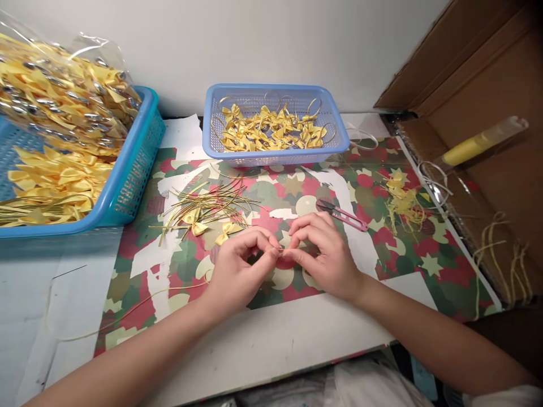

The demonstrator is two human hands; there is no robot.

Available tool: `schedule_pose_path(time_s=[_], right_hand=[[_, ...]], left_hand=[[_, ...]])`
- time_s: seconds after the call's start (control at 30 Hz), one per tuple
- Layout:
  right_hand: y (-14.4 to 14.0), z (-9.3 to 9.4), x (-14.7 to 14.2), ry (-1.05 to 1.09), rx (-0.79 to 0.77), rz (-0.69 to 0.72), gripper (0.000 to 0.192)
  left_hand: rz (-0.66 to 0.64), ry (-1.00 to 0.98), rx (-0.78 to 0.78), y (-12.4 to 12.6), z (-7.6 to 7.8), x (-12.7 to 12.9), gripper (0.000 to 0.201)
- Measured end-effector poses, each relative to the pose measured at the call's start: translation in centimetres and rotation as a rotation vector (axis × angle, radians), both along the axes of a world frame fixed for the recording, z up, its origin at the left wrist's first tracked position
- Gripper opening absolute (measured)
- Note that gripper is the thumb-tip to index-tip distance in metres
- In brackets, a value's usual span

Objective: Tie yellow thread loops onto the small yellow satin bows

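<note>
My left hand (241, 265) and my right hand (324, 251) meet over the patterned mat (399, 265), fingertips pinched together on something small that I cannot make out between them. A thin gold cord (139, 305) trails from my left hand toward the left. Just beyond my left hand lie two yellow ribbon bows (212, 226) on a loose pile of gold wire ties (207, 203). Pink thread snips (343, 215) lie just past my right hand.
A small blue basket (339, 133) of finished bows with gold loops stands at the back. A larger blue basket (139, 164) of yellow bows and a clear bag sits at left. Yellow scraps (403, 198) lie right. A cardboard box (475, 79) with a yellow spool (470, 147) borders the right.
</note>
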State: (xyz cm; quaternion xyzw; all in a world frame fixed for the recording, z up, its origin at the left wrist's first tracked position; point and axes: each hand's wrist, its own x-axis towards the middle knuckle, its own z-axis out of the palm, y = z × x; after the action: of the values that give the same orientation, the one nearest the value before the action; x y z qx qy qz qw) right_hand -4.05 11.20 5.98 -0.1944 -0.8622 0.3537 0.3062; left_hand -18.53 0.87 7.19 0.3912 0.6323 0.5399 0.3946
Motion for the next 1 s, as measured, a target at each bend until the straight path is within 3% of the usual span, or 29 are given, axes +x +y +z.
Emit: schedule_pose_path(time_s=[0.2,0.5,0.73,1.0], right_hand=[[-0.05,0.28,0.05,-0.059,-0.187,0.069,0.015],[0.32,0.70,-0.06,-0.137,-0.470,0.236,0.019],[0.63,0.74,-0.07,-0.131,-0.508,0.218,0.017],[0.61,0.58,-0.13,-0.102,-0.381,0.191,0.016]], left_hand=[[0.030,-0.329,-0.155,0.25,0.18,-0.29,0.022],[0.027,-0.473,-0.236,0.67,0.69,-0.26,0.024],[0.017,-0.619,-0.331,0.66,0.69,-0.45,0.022],[-0.032,-0.821,-0.366,0.74,0.37,-0.30,0.026]])
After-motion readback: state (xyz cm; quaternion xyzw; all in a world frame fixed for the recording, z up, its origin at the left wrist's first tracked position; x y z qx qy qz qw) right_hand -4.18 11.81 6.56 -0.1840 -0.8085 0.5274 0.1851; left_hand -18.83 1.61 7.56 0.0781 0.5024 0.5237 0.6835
